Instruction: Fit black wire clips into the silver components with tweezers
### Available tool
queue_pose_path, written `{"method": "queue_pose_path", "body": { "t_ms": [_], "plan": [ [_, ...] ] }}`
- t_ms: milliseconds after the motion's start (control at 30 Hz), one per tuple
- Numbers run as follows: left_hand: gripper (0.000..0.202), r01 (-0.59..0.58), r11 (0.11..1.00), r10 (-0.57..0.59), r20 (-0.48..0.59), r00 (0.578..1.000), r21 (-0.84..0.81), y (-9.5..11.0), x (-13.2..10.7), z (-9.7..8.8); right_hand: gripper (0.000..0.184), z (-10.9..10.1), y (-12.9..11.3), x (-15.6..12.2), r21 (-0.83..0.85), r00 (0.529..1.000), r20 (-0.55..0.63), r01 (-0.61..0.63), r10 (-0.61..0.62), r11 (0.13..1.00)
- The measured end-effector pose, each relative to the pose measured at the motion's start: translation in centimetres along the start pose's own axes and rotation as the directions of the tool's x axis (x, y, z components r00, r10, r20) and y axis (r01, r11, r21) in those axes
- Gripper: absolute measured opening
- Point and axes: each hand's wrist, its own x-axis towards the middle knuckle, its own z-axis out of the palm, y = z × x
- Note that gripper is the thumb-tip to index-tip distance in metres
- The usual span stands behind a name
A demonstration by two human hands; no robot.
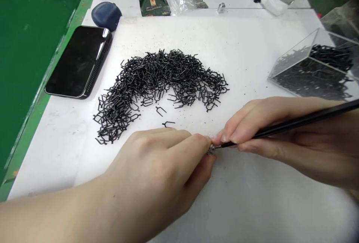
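My left hand (168, 160) is closed, pinching a small shiny metal piece (211, 149) between thumb and fingertips. My right hand (269, 127) grips a thin black pen-like tool (303, 119) whose shaft runs out past the wrist. The tool's narrow tip meets the metal piece, and the fingertips of both hands nearly touch there. Beyond my hands, an arc-shaped heap of small black fork-shaped pieces (165, 71) lies on the white work surface (238, 56). A couple of loose pieces (168, 124) rest just past my left knuckles. The metal piece is mostly covered by my fingers.
A smartphone (78, 61) and a dark blue rounded object (106, 15) sit at the left. A clear plastic box (314, 65) with black pieces stands at the right. Along the back are a green packet (153, 2), clear bags and a small metal part (221, 8).
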Motion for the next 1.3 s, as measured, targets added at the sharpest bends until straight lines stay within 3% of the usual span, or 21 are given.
{"method": "queue_pose_path", "body": {
  "t_ms": [100,267,433,500,567,633,700,800,900,1133,1300],
  "plan": [
    [0.031,-0.010,1.000,0.010,-0.045,0.999,-0.006,-0.2,-0.2,0.1,0.033,0.0,0.0,0.1,-0.027,1.000,-0.008,0.005,-0.005,1.000],
    [0.032,-0.005,1.000,0.005,-0.010,1.000,0.013,-0.2,-0.5,-0.1,0.022,0.2,-0.4,0.2,-0.084,1.000,-0.010,0.021,-0.022,0.996],
    [0.033,0.005,1.000,-0.005,-0.009,1.000,0.012,0.0,-0.2,-0.6,0.011,0.2,-0.9,0.3,-0.137,0.978,-0.209,-0.003,-0.026,0.991],
    [0.034,0.008,1.000,-0.008,-0.014,1.000,0.005,0.0,-0.1,-0.6,0.009,-0.3,-1.1,0.2,-0.259,0.957,-0.277,0.009,-0.083,0.966],
    [0.032,-0.005,1.000,0.004,-0.046,0.999,-0.027,-0.1,0.0,-0.3,0.013,-1.1,-1.2,0.0,-0.502,0.948,-0.248,0.051,-0.201,0.863],
    [0.031,-0.014,0.999,0.011,-0.051,0.999,-0.051,-0.3,0.0,-0.1,0.019,-2.0,-1.4,-0.1,-0.723,0.943,-0.164,0.086,-0.291,0.686],
    [0.029,-0.022,0.998,0.020,-0.035,0.999,-0.054,-0.5,-0.1,-0.1,0.023,-2.6,-1.4,-0.1,-0.832,0.934,-0.104,0.106,-0.341,0.545],
    [0.027,-0.031,0.999,0.030,-0.029,0.999,-0.040,-0.7,-0.3,-0.4,0.037,-3.1,-1.5,0.0,-0.875,0.944,0.005,0.164,-0.330,0.456],
    [0.023,-0.022,0.999,0.021,-0.038,0.999,-0.038,-0.6,-0.3,-0.5,0.045,-3.1,-1.6,-0.3,-0.831,0.958,0.115,0.237,-0.262,0.504],
    [0.011,-0.013,1.000,0.013,-0.068,0.998,0.000,-0.3,-0.2,-0.1,0.032,-2.2,-1.4,-1.3,-0.741,0.963,0.205,0.271,-0.177,0.615],
    [0.009,-0.014,0.999,0.012,-0.067,0.998,-0.040,-0.4,-0.4,0.2,0.032,-2.4,-2.1,-0.4,-0.697,0.954,0.088,0.265,-0.288,0.666]
  ]
}}
